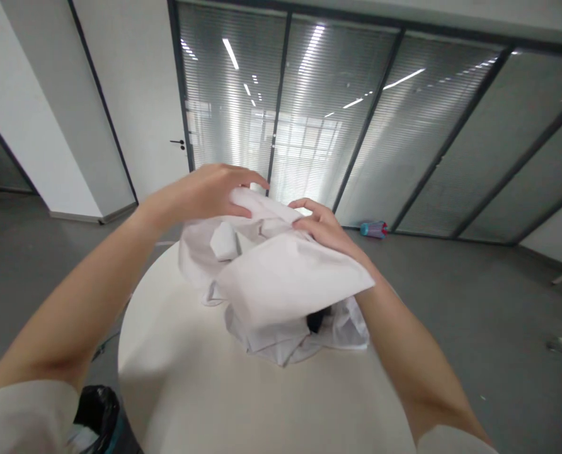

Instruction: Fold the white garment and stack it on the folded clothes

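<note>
A crumpled white garment (pixel 285 277) lies in a heap of folds on a round white table (pixel 205 391); which kind of garment it is I cannot tell. My left hand (pixel 219 189) holds its upper edge, thumb on the near side and fingers over the far side. Further right, my right hand (pixel 323 227) pinches the same raised edge, and a loose flap hangs over that wrist. A stiff-looking pale piece (pixel 224 241) shows among the folds below my left hand. Under the front flap a small black patch (pixel 315 320) peeks out, mostly covered.
A bin with a black liner (pixel 99 410) stands on the floor at the table's lower left. Behind the table run glass partitions with blinds (pixel 309 107) and a white door with a black handle (pixel 179 143). A blue and red object (pixel 373 229) lies by the glass.
</note>
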Demonstrator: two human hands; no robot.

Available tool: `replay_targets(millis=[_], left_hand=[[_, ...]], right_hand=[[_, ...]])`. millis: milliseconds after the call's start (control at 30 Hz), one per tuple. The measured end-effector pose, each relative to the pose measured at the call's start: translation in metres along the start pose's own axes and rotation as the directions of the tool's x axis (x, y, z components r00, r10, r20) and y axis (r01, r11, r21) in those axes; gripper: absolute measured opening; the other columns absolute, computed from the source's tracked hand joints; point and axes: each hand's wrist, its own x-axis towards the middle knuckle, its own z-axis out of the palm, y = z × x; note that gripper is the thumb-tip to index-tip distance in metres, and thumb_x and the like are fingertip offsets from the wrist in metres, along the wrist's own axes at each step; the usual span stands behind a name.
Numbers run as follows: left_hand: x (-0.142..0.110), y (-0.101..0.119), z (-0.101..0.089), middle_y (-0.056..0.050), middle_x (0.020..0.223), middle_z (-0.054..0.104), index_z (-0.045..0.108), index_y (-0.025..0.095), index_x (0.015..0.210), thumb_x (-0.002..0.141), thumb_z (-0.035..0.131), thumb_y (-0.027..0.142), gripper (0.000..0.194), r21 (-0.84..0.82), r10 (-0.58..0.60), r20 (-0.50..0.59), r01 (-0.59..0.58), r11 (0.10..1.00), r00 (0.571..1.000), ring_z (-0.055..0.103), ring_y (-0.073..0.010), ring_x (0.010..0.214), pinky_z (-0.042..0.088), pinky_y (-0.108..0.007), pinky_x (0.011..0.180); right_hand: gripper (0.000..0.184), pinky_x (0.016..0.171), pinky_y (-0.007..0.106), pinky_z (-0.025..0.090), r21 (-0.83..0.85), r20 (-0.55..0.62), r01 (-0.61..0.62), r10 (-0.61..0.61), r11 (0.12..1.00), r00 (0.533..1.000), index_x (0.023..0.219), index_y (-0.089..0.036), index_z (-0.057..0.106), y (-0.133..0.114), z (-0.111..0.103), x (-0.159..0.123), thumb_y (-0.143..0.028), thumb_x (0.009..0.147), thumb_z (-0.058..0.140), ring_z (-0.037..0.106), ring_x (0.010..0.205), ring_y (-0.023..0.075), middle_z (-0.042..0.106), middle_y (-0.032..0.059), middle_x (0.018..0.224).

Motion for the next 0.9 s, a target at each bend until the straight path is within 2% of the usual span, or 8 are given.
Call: replay_targets(millis=[200,300,400,467,533,633,767,900], left_hand=[[0.011,-0.044,0.029,-0.005,0.093,0.071,0.069,0.022,0.122,0.069,0.079,0.044,0.058,-0.125,-0.18,0.234,0.213,0.969,0.955,0.065,-0.022,0.082,0.05,-0.032,0.077],[0.006,-0.079,0.042,-0.006,0.094,0.074,0.069,0.023,0.123,0.063,0.08,0.039,0.062,0.056,-0.351,0.36,0.356,0.933,0.864,0.068,-0.0231,0.083,0.05,-0.031,0.078],[-0.002,-0.091,0.042,-0.007,0.092,0.075,0.073,0.023,0.113,0.065,0.077,0.04,0.051,0.084,-0.413,0.282,0.407,0.91,0.866,0.069,-0.0231,0.081,0.05,-0.031,0.077],[-0.005,-0.074,0.047,-0.007,0.096,0.076,0.075,0.024,0.108,0.072,0.073,0.044,0.041,-0.089,-0.299,0.262,0.332,0.939,0.917,0.07,-0.0223,0.083,0.051,-0.03,0.076],[-0.009,-0.043,0.063,-0.007,0.101,0.076,0.076,0.026,0.106,0.079,0.068,0.048,0.036,-0.308,-0.119,0.319,0.222,0.925,0.94,0.07,-0.021,0.084,0.051,-0.028,0.075],[-0.022,0.006,0.102,-0.007,0.103,0.076,0.075,0.026,0.107,0.088,0.062,0.048,0.032,-0.46,0.069,0.493,0.193,0.867,0.867,0.072,-0.0203,0.085,0.051,-0.027,0.075],[-0.057,0.038,0.14,-0.011,0.113,0.073,0.07,0.022,0.117,0.085,0.069,0.036,0.035,-0.302,0.06,0.636,0.177,0.937,0.769,0.069,-0.0259,0.098,0.049,-0.03,0.083],[-0.087,0.061,0.127,-0.007,0.108,0.072,0.071,0.024,0.11,0.089,0.061,0.023,0.023,-0.433,0.184,0.632,0.146,0.89,0.753,0.067,-0.0231,0.099,0.047,-0.027,0.082]], right_hand=[[0.046,0.062,0.025,0.051,-0.145,0.262,-0.153,0.187,0.978,0.947,0.106,-0.016,0.07,0.026,-0.063,-0.002,-0.04,0.068,0.078,0.067,0.068,0.0171,0.074,0.0046,0.087],[0.036,0.071,0.028,0.053,-0.566,0.074,-0.282,0.388,0.775,0.919,0.099,-0.012,0.074,0.061,-0.101,0.005,-0.031,0.069,0.08,0.069,0.075,0.0198,0.075,0.0095,0.09],[0.026,0.08,0.03,0.052,-0.671,-0.076,-0.253,0.275,0.697,0.958,0.097,-0.012,0.076,0.076,-0.11,0.0,-0.032,0.08,0.072,0.069,0.087,0.0212,0.075,0.0119,0.099],[0.029,0.083,0.029,0.052,-0.595,0.097,-0.094,0.187,0.799,0.978,0.103,-0.015,0.076,0.073,-0.089,-0.01,-0.037,0.088,0.064,0.069,0.094,0.021,0.075,0.0091,0.104],[0.032,0.085,0.029,0.051,-0.496,0.356,0.052,0.149,0.867,0.923,0.109,-0.019,0.076,0.064,-0.054,-0.024,-0.042,0.091,0.06,0.068,0.1,0.0212,0.075,0.0065,0.11],[0.037,0.088,0.03,0.048,-0.534,0.585,0.219,0.17,0.816,0.793,0.115,-0.02,0.074,0.054,-0.004,-0.049,-0.039,0.083,0.072,0.066,0.104,0.0241,0.073,0.0078,0.116],[0.026,0.072,0.028,0.045,-0.654,0.587,0.241,0.279,0.717,0.76,0.107,-0.019,0.074,0.048,0.008,-0.08,-0.035,0.088,0.066,0.068,0.08,0.0215,0.075,0.0067,0.089],[0.037,0.058,0.026,0.04,-0.705,0.484,0.001,0.479,0.71,0.732,0.096,-0.016,0.072,0.036,-0.018,-0.101,-0.031,0.101,0.038,0.06,0.053,0.0161,0.069,0.0036,0.064]])
